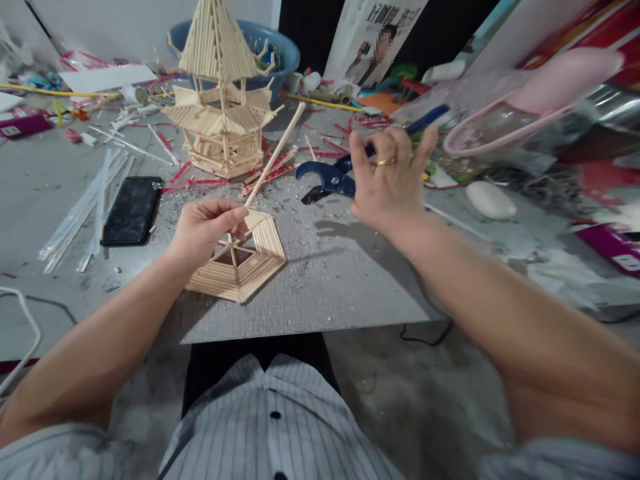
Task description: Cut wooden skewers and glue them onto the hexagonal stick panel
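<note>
My left hand is closed in a pinch on the lower end of a thin wooden stick, which slants up to the right. Under that hand lies a flat hexagonal frame of glued sticks with spokes at its centre, partly covered by my fingers. My right hand is wrapped round a pair of blue cutters, above the table and right of the stick. Their curved jaws point left and stand apart, with nothing between them. Behind both hands rises a pagoda model built of sticks.
A black phone lies at left beside clear glue sticks. Behind the pagoda stands a blue basin. At right are a pink-rimmed object and a white oval object. Red-and-clear scraps litter the grey table.
</note>
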{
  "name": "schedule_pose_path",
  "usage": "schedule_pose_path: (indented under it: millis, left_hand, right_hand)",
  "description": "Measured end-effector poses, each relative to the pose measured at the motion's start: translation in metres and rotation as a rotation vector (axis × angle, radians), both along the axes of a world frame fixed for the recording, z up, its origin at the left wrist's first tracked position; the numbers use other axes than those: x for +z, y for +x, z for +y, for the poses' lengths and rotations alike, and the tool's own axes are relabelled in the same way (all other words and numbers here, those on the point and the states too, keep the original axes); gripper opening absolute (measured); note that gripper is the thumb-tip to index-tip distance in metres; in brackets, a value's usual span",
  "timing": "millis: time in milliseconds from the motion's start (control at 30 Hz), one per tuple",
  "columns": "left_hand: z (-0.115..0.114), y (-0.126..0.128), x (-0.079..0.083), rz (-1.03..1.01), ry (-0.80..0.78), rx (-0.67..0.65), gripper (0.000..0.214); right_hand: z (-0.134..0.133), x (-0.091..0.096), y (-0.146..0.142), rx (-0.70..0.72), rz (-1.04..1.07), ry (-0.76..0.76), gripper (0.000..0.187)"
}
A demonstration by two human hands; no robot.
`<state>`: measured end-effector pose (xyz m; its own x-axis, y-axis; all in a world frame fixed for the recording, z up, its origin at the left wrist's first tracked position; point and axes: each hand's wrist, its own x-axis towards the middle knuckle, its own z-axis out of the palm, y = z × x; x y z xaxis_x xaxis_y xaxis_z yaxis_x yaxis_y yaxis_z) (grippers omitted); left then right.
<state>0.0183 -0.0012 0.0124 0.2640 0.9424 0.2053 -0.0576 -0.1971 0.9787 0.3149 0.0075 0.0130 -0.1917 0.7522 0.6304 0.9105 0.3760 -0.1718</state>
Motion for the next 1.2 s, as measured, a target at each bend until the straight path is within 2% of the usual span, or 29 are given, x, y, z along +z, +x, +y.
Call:
schedule_pose_path:
  millis: [100,167,233,333,400,467,533,567,667,800,900,1033,1133,1200]
  left_hand:
    - [0.001,-0.001,0.004,-0.024,0.026,0.012,0.018]
    - [0.001,-0.001,0.005,-0.038,0.032,0.015,0.019]
    - [0.002,-0.001,0.004,-0.041,0.036,0.023,0.020]
    - [0.005,-0.001,0.001,-0.048,0.052,0.030,0.020]
    - [0.007,-0.002,0.000,-0.060,0.058,0.027,0.021]
    - [0.008,-0.002,-0.001,-0.057,0.055,0.027,0.021]
    - [0.009,-0.003,-0.001,-0.043,0.052,0.031,0.021]
    - [0.009,-0.003,-0.001,-0.036,0.052,0.036,0.020]
    - [0.009,-0.003,-0.001,-0.023,0.042,0.049,0.018]
    - [0.009,-0.003,-0.001,-0.026,0.060,0.037,0.016]
    - [0.009,-0.003,-0.002,-0.031,0.059,0.034,0.015]
    - [0.009,-0.003,-0.002,-0.029,0.052,0.043,0.016]
    - [0.009,-0.003,-0.001,-0.020,0.050,0.046,0.016]
    - [0.009,-0.003,-0.001,-0.015,0.050,0.045,0.016]
  right_hand:
    - [-0.001,0.003,0.011,0.068,-0.122,-0.038,0.045]
    - [-0.005,0.002,0.011,0.083,-0.266,-0.142,0.046]
    - [-0.008,0.003,0.008,0.013,-0.364,-0.176,0.048]
    - [-0.011,0.008,0.001,-0.166,-0.447,-0.163,0.050]
    - [-0.011,0.012,-0.002,-0.135,-0.500,-0.253,0.049]
    - [-0.009,0.014,-0.004,-0.163,-0.503,-0.267,0.049]
    - [-0.007,0.015,-0.003,-0.245,-0.468,-0.184,0.050]
    - [-0.006,0.015,-0.002,-0.241,-0.467,-0.169,0.051]
    - [-0.004,0.015,0.003,-0.068,-0.536,-0.236,0.051]
    - [-0.002,0.012,0.012,-0.152,-0.466,-0.139,0.049]
    - [-0.003,0.008,0.013,-0.068,-0.496,-0.245,0.049]
    - [-0.004,0.002,0.013,-0.090,-0.358,-0.115,0.049]
    - [-0.002,-0.001,0.018,0.004,-0.356,-0.205,0.050]
    - [-0.003,-0.004,0.022,-0.023,-0.328,-0.179,0.050]
